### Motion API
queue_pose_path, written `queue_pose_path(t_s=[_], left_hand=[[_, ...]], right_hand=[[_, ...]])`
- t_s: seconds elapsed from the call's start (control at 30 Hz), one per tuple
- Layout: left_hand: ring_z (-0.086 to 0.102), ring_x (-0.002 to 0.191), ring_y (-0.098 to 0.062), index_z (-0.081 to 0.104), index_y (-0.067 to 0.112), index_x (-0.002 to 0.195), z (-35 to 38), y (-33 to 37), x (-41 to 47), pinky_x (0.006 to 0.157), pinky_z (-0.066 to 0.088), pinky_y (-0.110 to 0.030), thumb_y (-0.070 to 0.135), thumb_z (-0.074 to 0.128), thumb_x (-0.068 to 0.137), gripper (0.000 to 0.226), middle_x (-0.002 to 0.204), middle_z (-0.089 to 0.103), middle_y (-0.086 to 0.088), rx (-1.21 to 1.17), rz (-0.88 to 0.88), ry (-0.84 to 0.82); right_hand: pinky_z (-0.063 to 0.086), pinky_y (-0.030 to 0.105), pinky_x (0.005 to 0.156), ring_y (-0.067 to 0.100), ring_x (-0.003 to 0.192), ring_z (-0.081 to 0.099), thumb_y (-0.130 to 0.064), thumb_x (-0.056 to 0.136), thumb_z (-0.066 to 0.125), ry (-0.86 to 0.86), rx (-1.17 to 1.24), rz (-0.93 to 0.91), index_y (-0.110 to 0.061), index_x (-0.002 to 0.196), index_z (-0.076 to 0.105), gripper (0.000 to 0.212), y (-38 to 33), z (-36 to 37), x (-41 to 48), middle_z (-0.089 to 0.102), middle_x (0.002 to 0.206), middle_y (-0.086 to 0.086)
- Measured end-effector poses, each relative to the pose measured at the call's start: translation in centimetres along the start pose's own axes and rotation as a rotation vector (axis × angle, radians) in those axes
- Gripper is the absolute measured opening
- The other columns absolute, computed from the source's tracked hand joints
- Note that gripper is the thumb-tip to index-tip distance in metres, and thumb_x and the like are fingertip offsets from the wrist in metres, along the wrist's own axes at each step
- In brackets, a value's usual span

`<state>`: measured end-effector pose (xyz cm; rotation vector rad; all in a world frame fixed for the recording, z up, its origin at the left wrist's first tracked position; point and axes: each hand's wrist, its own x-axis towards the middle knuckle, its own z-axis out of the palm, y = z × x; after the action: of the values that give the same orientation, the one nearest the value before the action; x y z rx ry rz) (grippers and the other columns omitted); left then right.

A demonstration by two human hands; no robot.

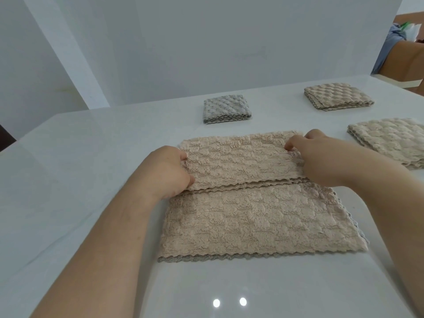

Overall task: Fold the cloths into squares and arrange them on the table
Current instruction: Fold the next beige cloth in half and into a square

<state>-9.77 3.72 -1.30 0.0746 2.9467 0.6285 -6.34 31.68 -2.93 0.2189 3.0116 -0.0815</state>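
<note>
beige cloth half-folded on table; l hand & r hand each w/ grip pinching fold's ends.

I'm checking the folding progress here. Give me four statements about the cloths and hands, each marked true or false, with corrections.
1. The left hand and right hand both grip the beige cloth. True.
2. The grey cloth lies on the beige cloth. False: it lies apart, farther back on the table.
3. A tan cloth and a cream cloth lie folded at the right. True.
4. The beige cloth is a finished small square. False: only its far part is folded over.
</note>
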Motion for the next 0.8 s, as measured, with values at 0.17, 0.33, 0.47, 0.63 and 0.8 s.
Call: queue_pose_path(t_s=[0.17, 0.33, 0.47, 0.63, 0.8], left_hand=[[0.052, 0.133, -0.023, 0.052, 0.024, 0.147, -0.2, 0.1, -0.3, 0.1, 0.037, -0.023, 0.027, 0.08, 0.087, 0.067, 0.144, 0.056, -0.003, 0.019, -0.033, -0.037], [0.05, 0.135, -0.023, 0.05, 0.025, 0.148, -0.4, 0.0, -0.2, 0.104, 0.036, -0.024, 0.026, 0.081, 0.086, 0.069, 0.146, 0.054, -0.003, 0.007, -0.054, -0.07], [0.055, 0.128, -0.025, 0.054, 0.021, 0.145, -0.1, -0.7, 0.6, 0.106, 0.039, -0.025, 0.021, 0.078, 0.087, 0.063, 0.138, 0.059, -0.004, -0.088, -0.065, -0.076], [0.027, 0.15, -0.032, 0.03, 0.014, 0.157, 1.4, 0.0, 1.6, 0.122, 0.024, -0.046, 0.045, 0.039, 0.106, 0.061, 0.164, 0.026, -0.012, 0.051, 0.104, 0.309], [0.005, 0.157, -0.021, 0.022, 0.016, 0.161, 3.6, 3.0, 2.3, 0.128, 0.006, -0.043, 0.038, 0.026, 0.11, 0.055, 0.17, 0.011, -0.004, 0.164, 0.502, 0.351]], right_hand=[[0.056, 0.043, 0.073, 0.026, 0.079, 0.06, -0.002, 0.093, 0.041, 0.003, -0.007, -0.001, -0.031, 0.144, 0.035, 0.059, 0.0, 0.0, -0.1, 0.038, 0.133, 0.01], [0.058, 0.044, 0.077, 0.026, 0.081, 0.061, -0.008, 0.096, 0.049, 0.016, -0.003, -0.002, -0.031, 0.143, 0.038, 0.054, -0.1, 0.1, -0.1, 0.038, 0.134, 0.009], [0.055, 0.044, 0.083, 0.03, 0.096, 0.057, -0.006, 0.093, 0.045, 0.034, -0.024, 0.019, -0.031, 0.142, 0.039, 0.055, -0.5, -0.3, -0.6, 0.038, 0.137, 0.011], [0.04, 0.051, 0.102, 0.038, 0.126, 0.043, -0.014, 0.093, 0.047, 0.372, 0.026, 0.028, -0.019, 0.135, 0.048, 0.042, -2.2, -0.2, -0.5, 0.044, 0.139, 0.014], [0.024, 0.048, 0.121, 0.026, 0.152, 0.023, -0.035, 0.108, 0.031, 0.442, 0.179, -0.221, -0.014, 0.15, 0.04, 0.047, -5.8, 1.0, 1.3, 0.032, 0.162, 0.008]])
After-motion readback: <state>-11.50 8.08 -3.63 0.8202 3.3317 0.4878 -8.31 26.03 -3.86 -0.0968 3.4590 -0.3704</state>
